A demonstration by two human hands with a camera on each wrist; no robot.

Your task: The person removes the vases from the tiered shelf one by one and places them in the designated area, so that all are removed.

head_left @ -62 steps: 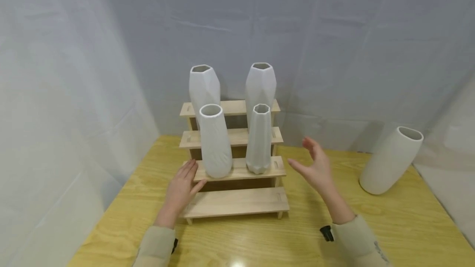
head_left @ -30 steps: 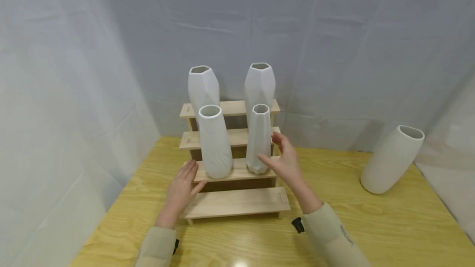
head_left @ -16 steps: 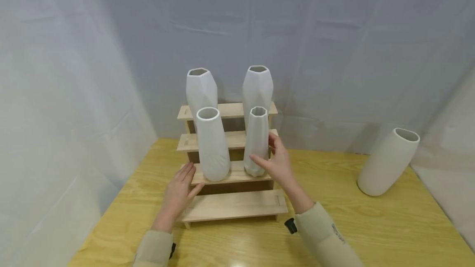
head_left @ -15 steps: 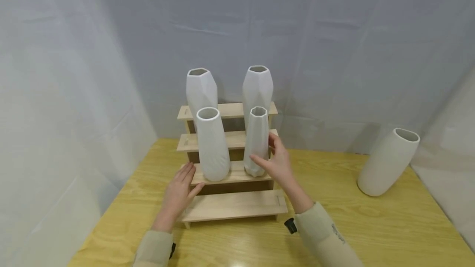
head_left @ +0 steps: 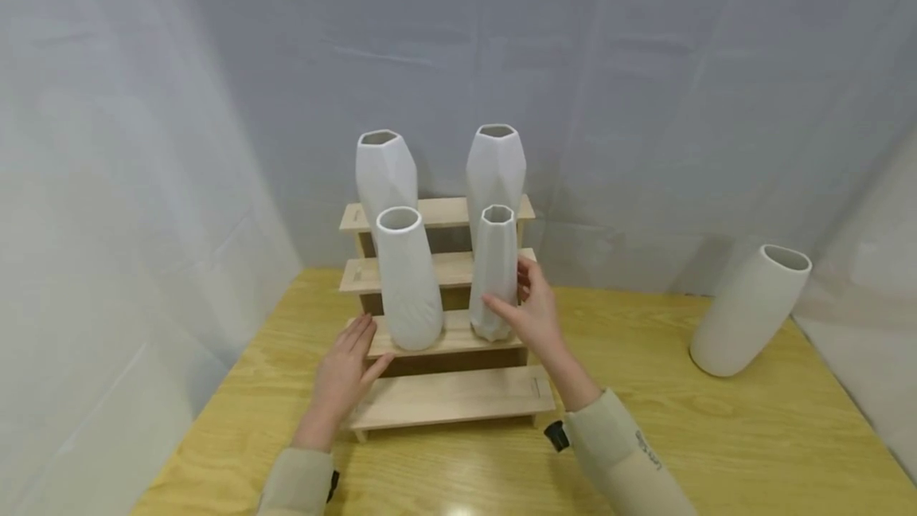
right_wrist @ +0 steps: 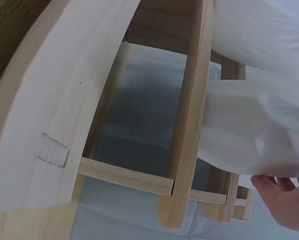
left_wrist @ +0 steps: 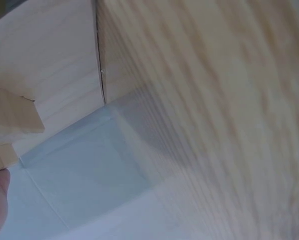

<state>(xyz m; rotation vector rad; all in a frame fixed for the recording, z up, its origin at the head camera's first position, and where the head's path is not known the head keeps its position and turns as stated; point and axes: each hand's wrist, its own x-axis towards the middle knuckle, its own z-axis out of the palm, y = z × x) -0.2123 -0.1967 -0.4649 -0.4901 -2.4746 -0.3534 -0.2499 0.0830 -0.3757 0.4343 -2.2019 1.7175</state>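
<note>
My right hand [head_left: 533, 313] holds the slim white fluted vase [head_left: 494, 277] by its right side, thumb in front and fingers bent partly behind. The vase stands upright on the second step from the bottom of a wooden tiered stand [head_left: 451, 396]. In the right wrist view, the right hand [right_wrist: 287, 202] touches the vase [right_wrist: 234, 130]. My left hand [head_left: 344, 369] rests at the left end of that same step, its fingers extended and thumb apart. Left of the fluted vase stands a round-mouthed white vase [head_left: 410, 285].
Behind, two faceted white vases stand on the stand's higher steps, a left one [head_left: 385, 173] and a right one [head_left: 496, 166]; their bases are hidden. A leaning-shaped white vase [head_left: 748, 313] stands on the wooden table [head_left: 645, 396] at right. A pale curtain [head_left: 609, 102] hangs behind.
My right hand has come in from the right of the stand to the fluted vase and taken hold of it. The left hand has stayed on the step; the vases have kept their places.
</note>
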